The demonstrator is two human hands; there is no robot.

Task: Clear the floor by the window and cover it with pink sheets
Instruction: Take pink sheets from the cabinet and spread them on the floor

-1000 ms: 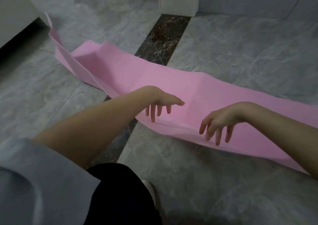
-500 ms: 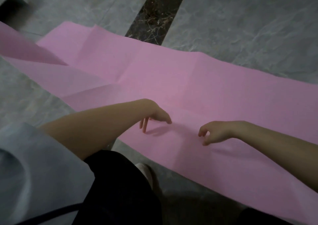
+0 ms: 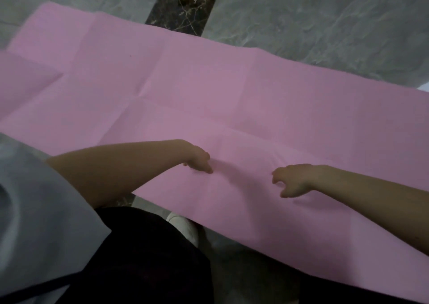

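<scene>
Grey marble floor [image 3: 325,20]: pink sheet [image 3: 185,83] runs left-right beneath my left hand [image 3: 198,160] and right hand [image 3: 293,180]; both loosely curled, holding nothing.

I see one long pink sheet [image 3: 209,90] spread across the grey marble floor [image 3: 325,24], running from the upper left down to the lower right and crossing the dark veined strip [image 3: 185,3] set into the tiles. It lies mostly flat, marked by a grid of fold creases (one lengthwise, several across it). At the far left a section looks raised or folded over, though I cannot tell which. Its near edge runs just beside a pale shoe [image 3: 183,227].
</scene>
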